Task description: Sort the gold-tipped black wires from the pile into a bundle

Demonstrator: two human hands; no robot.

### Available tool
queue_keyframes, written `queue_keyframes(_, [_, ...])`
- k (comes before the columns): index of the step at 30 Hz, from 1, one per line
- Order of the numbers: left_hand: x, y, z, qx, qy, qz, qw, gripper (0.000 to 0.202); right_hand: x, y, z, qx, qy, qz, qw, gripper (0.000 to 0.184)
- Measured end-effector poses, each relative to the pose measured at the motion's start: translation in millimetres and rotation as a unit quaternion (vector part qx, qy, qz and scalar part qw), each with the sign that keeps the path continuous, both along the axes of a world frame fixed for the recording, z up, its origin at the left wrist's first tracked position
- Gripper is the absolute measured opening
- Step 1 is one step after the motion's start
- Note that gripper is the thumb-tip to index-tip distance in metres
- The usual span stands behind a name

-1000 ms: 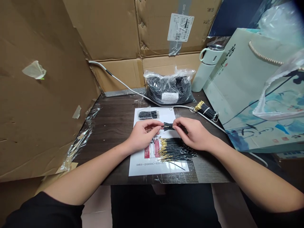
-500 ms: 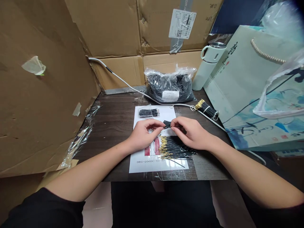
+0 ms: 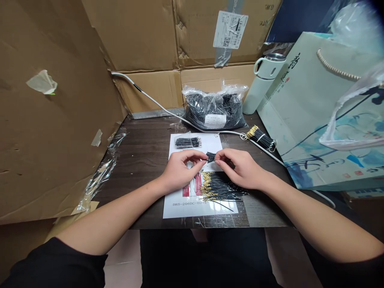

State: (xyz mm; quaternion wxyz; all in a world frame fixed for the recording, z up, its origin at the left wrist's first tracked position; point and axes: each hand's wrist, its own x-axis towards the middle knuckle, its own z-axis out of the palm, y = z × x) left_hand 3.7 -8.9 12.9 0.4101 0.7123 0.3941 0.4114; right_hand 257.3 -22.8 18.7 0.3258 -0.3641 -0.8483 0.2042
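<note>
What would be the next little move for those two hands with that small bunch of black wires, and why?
Probably square up the bunch. The left hand and right hand pinch the small bunch of black wires between their fingertips above the printed sheet, and its ends look fanned. The tied bundle further back lies neat, so evening the ends seems the likely step.

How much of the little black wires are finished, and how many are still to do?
Two tied bundles look finished: one on the white sheet at, one with gold tips at. The left hand and right hand pinch a small bunch of wires. Left: a loose pile below the hands, plus a full bag.
</note>
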Motion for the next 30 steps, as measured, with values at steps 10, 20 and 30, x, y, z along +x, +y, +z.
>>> queue_keyframes(10, [-0.3, -2.0, 4.2, 0.038, 0.016, 0.016, 0.999, 0.014, -1.2, -1.8, 1.4, 0.018, 0.009, -0.003, 1.000, 0.012])
queue_keyframes(20, [1.3, -4.2, 3.0, 0.037, 0.006, 0.015, 0.999, 0.016, -1.9, -2.6, 2.3, 0.020, 0.014, 0.000, 1.000, 0.014])
queue_keyframes(30, [1.3, -4.3, 3.4, 0.037, 0.001, 0.008, 0.999, 0.017, 0.0, -2.8, -3.4, 0.009, 0.020, -0.005, 1.000, 0.006])
